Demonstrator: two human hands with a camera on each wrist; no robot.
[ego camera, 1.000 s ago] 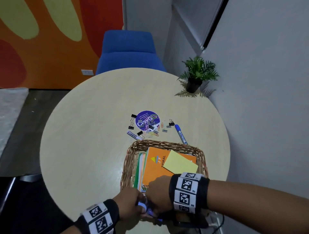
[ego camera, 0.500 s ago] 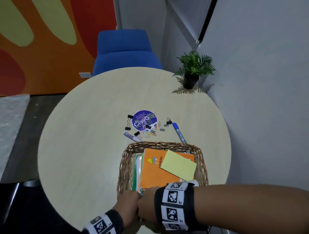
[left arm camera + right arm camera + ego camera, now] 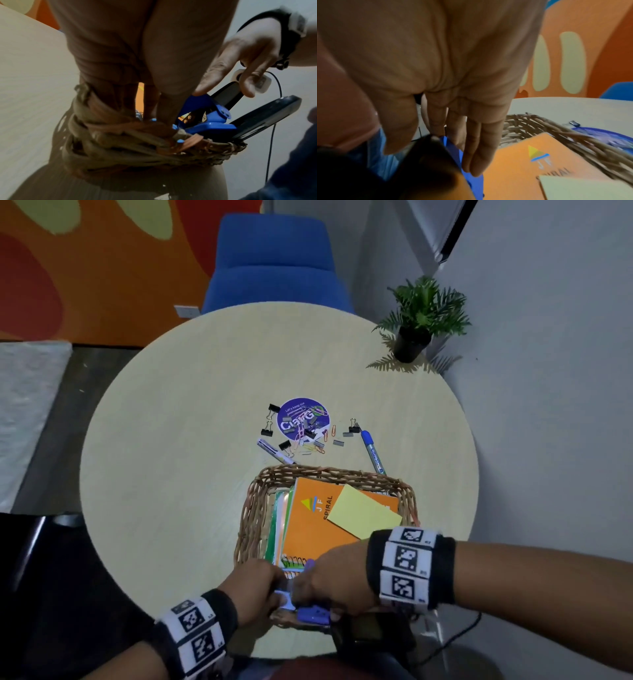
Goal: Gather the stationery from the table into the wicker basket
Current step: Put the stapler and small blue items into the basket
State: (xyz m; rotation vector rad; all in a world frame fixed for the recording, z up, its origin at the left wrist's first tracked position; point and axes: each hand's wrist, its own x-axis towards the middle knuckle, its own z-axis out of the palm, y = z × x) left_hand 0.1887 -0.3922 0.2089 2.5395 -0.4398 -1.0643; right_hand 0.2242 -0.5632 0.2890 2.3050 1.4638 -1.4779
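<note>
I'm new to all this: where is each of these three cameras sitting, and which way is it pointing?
Head: worn on the head, looking forward and down at the round table and wicker basket; both banded forearms, the left hand and the right hand show.
Left wrist: along the left hand into the basket's near rim, at a blue stapler; the right hand shows too.
Right wrist: along the right hand's straight fingers toward the orange spiral notebook.
Shared: all three show the basket; the head and right wrist views share the notebook.

A round table (image 3: 178, 440) is seen. A basket (image 3: 251, 508) is set at its near edge. Beyond the basket are scattered clips (image 3: 270, 419), a purple disc (image 3: 303, 419) and two markers (image 3: 373, 453). A plant (image 3: 419, 316) is placed far right of the basket.
</note>
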